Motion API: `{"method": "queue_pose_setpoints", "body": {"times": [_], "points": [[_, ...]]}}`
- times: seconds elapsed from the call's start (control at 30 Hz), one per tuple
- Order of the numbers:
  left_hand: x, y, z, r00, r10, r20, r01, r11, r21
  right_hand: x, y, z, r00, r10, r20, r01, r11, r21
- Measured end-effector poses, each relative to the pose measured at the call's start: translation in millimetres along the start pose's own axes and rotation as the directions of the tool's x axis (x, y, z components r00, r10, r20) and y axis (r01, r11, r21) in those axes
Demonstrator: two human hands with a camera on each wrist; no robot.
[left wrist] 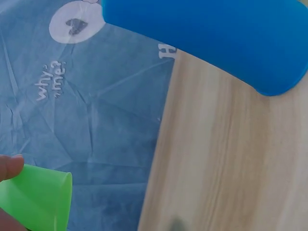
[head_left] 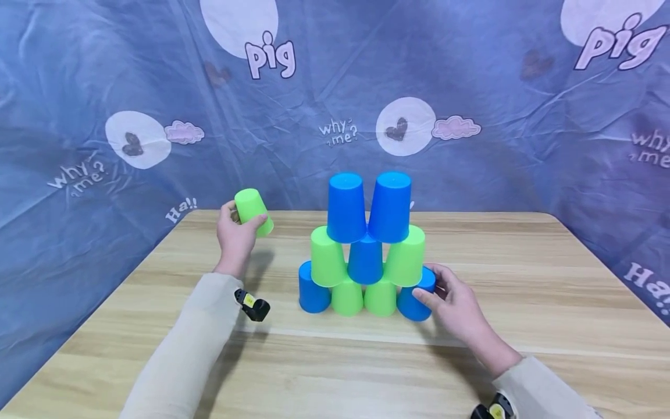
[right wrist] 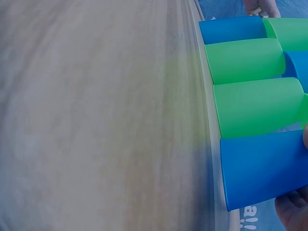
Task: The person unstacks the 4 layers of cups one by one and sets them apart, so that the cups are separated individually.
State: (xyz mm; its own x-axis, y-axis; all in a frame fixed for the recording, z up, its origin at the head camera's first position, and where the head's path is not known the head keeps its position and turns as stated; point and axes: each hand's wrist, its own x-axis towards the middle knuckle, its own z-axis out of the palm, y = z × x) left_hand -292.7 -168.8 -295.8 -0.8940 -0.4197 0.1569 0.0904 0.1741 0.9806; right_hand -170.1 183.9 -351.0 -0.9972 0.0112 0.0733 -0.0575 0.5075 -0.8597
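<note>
A stack of upside-down plastic cups stands in three tiers. Two blue cups [head_left: 394, 206] form the top tier, and a blue cup [head_left: 365, 262] sits between two green cups [head_left: 327, 259] in the middle. The bottom row has green cups [head_left: 348, 298] inside and a blue cup at each end. My left hand [head_left: 234, 238] holds a separate green cup [head_left: 251, 208], mouth down and tilted, in the air left of the stack. With thumb and fingers on either side, my right hand [head_left: 459, 305] grips the bottom row's right-end blue cup [right wrist: 264, 168].
The cups stand on a wood-grain table [head_left: 335, 366]. Behind it hangs a blue printed cloth [head_left: 293, 128], which also shows along the table's left and right edges. A black wrist camera [head_left: 253, 305] is strapped on the left sleeve.
</note>
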Motion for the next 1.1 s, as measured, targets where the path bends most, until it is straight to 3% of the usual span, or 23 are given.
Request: {"method": "queue_pose_setpoints", "body": {"times": [0.13,0.9,1.1], "points": [[2.2,-6.6,1.1,0.999,-0.045,0.01,0.045,0.999,0.014,-0.1,0.1,-0.4,1.0,0.006,0.003,-0.006,1.0,-0.003],[21.5,-54.1,-9.9,0.987,-0.162,0.016,0.157,0.97,0.186,0.5,1.2,0.6,1.0,-0.003,-0.004,0.003,1.0,0.003],[23.8,-59.4,-14.9,0.985,-0.172,-0.025,0.174,0.963,0.206,1.0,0.7,1.8,1.0,0.001,0.003,-0.001,1.0,0.015]]}}
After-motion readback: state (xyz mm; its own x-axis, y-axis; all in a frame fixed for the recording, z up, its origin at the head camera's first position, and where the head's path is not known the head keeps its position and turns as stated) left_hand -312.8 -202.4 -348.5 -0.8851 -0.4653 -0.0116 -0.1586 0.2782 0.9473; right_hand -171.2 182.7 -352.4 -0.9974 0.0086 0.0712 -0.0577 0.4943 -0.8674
